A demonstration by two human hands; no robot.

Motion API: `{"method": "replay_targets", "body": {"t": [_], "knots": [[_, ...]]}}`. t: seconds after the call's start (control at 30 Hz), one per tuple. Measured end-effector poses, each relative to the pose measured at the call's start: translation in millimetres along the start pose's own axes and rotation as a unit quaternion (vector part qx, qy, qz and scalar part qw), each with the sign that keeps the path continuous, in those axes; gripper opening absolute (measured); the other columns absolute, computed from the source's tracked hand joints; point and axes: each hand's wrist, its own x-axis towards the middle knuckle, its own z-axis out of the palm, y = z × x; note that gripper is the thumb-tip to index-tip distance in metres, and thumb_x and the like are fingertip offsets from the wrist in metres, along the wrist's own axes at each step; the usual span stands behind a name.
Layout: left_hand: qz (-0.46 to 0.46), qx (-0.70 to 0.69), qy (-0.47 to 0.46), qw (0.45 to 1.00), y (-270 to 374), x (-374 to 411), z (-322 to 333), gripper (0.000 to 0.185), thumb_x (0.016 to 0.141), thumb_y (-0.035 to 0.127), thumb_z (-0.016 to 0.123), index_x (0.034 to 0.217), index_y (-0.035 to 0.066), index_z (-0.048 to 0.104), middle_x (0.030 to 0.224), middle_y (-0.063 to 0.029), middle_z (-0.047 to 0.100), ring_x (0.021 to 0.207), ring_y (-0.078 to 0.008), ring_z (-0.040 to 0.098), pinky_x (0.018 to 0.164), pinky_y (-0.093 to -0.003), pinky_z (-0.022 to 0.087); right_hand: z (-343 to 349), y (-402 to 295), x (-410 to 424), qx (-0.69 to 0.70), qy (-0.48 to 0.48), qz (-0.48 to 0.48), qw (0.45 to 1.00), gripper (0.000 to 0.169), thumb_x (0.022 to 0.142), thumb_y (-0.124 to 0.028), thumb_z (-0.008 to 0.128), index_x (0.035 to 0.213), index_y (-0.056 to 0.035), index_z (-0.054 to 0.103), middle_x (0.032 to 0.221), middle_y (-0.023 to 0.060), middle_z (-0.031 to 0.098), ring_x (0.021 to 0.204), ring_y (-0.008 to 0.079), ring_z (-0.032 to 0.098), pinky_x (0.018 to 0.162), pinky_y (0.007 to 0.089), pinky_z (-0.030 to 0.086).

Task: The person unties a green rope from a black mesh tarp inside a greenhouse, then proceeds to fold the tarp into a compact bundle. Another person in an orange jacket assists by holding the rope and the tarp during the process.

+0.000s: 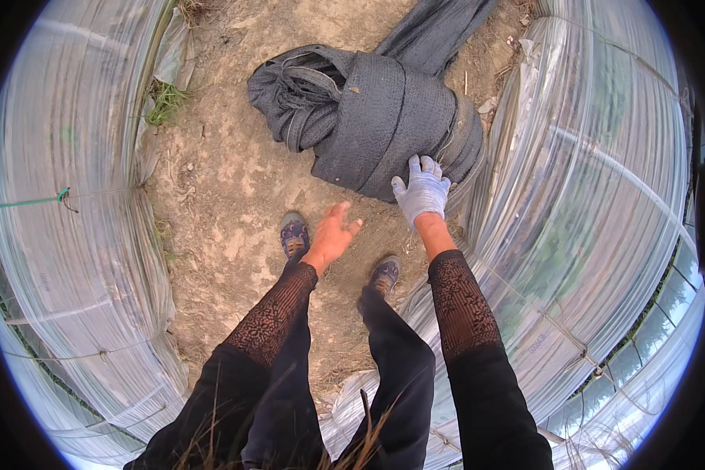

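A thick roll of dark grey woven shade netting (376, 117) lies on the bare soil in front of me, with bunched folds at its left end. From behind it, a loose length of the netting (437, 32) trails away to the top of the view. My right hand (424, 188), in a pale thin glove, rests against the roll's near side with its fingers spread. My left hand (332, 235) is bare and empty. It hovers above the ground short of the roll, fingers apart.
Greenhouse tunnels covered in clear plastic film rise on the left (76, 176) and right (576, 194) of a narrow dirt path (217, 194). A green cord (29, 202) ties across the left film. A grass tuft (167, 101) grows at its base. Both my shoes stand on the path.
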Motion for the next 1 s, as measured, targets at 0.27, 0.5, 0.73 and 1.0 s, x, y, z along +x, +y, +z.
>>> {"method": "replay_targets", "body": {"t": [0.27, 0.5, 0.73, 1.0], "knots": [[-0.247, -0.418, 0.03, 0.874, 21.7, 50.6, 25.2, 0.096, 0.077, 0.047, 0.069, 0.143, 0.006, 0.013, 0.136, -0.0206, 0.038, 0.123, -0.0349, 0.041, 0.094, -0.0492, 0.04, -55.3, 47.1, 146.2, -0.014, 0.064, -0.075, 0.995, 0.062, 0.087, -0.05, 0.048, 0.133, -0.0101, 0.041, 0.137, 0.0083, 0.04, 0.131, 0.0257, 0.032, 0.102, 0.0517, 0.028], [-0.136, -0.572, 0.107, 0.801, 184.3, 174.9, 52.6, 0.105, 0.07, 0.049, 0.075, 0.14, 0.002, 0.011, 0.137, -0.0246, 0.031, 0.122, -0.0408, 0.039, 0.095, -0.051, 0.04, -141.7, 118.5, 262.3, 0.161, 0.125, -0.111, 0.973, 0.057, 0.089, -0.049, 0.046, 0.129, -0.0093, 0.046, 0.13, 0.013, 0.048, 0.122, 0.0316, 0.043, 0.101, 0.0437, 0.033], [-0.016, -0.403, 0.13, 0.906, 336.3, 244.0, 17.1, 0.092, 0.074, 0.046, 0.072, 0.136, 0.003, 0.02, 0.119, -0.0207, 0.051, 0.106, -0.0304, 0.055, 0.085, -0.0441, 0.046, -191.1, 179.0, 197.7, 0.187, 0.265, -0.166, 0.931, 0.051, 0.079, -0.028, 0.065, 0.124, -0.0092, 0.049, 0.12, 0.0115, 0.052, 0.113, 0.0283, 0.048, 0.096, 0.0443, 0.035], [0.101, -0.331, 0.106, 0.932, 452.7, 339.9, 5.3, 0.057, 0.086, 0.034, 0.06, 0.13, 0.003, 0.042, 0.117, -0.0148, 0.055, 0.105, -0.0258, 0.057, 0.089, -0.0397, 0.043, -242.5, 187.8, 283.8, 0.102, 0.23, -0.135, 0.959, 0.064, 0.073, -0.029, 0.068, 0.13, -0.0128, 0.044, 0.126, 0.0107, 0.046, 0.121, 0.0278, 0.041, 0.096, 0.0474, 0.032]]}}
